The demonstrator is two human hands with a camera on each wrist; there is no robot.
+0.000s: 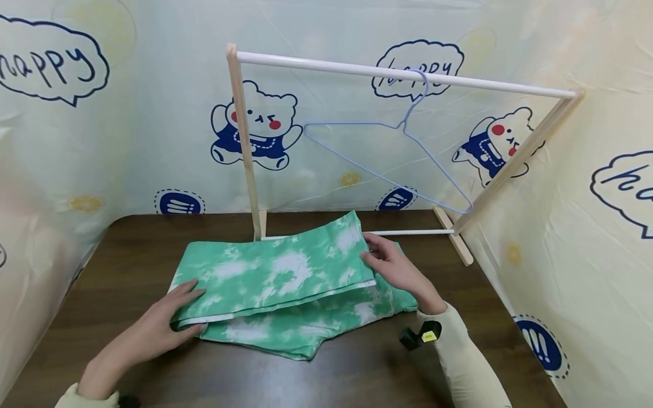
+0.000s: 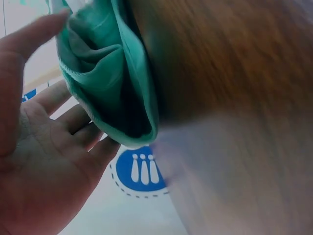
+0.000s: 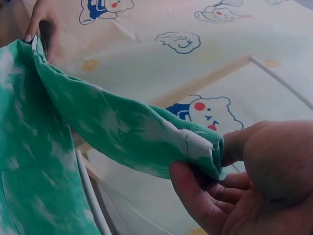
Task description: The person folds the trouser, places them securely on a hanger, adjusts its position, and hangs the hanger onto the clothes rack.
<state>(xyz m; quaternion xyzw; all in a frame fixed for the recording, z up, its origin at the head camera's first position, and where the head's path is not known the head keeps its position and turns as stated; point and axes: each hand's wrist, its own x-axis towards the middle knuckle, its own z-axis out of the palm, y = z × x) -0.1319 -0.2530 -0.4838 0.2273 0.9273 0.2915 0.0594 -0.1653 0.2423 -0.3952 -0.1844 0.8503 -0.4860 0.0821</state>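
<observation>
A pair of green-and-white tie-dyed pants (image 1: pixel 285 277) lies folded over itself on the table, its upper layer lifted in front. My left hand (image 1: pixel 165 323) holds the left end of that layer, thumb below and fingers over the top. From the left wrist view, the left hand (image 2: pixel 54 132) is around the rolled fold of the pants (image 2: pixel 105 73). On the other end, my right hand (image 1: pixel 395 266) grips the corner. Up close, the thumb and fingers of the right hand (image 3: pixel 244 181) pinch the pale stitched edge of the pants (image 3: pixel 127 127).
Behind the pants stands a rack with wooden posts and a white top rail (image 1: pixel 331 68). A blue wire hanger (image 1: pixel 357 164) hangs from the rail, tilted down to the right. The dark wooden table (image 1: pixel 122 272) meets a printed cloth backdrop (image 1: pixel 168 136).
</observation>
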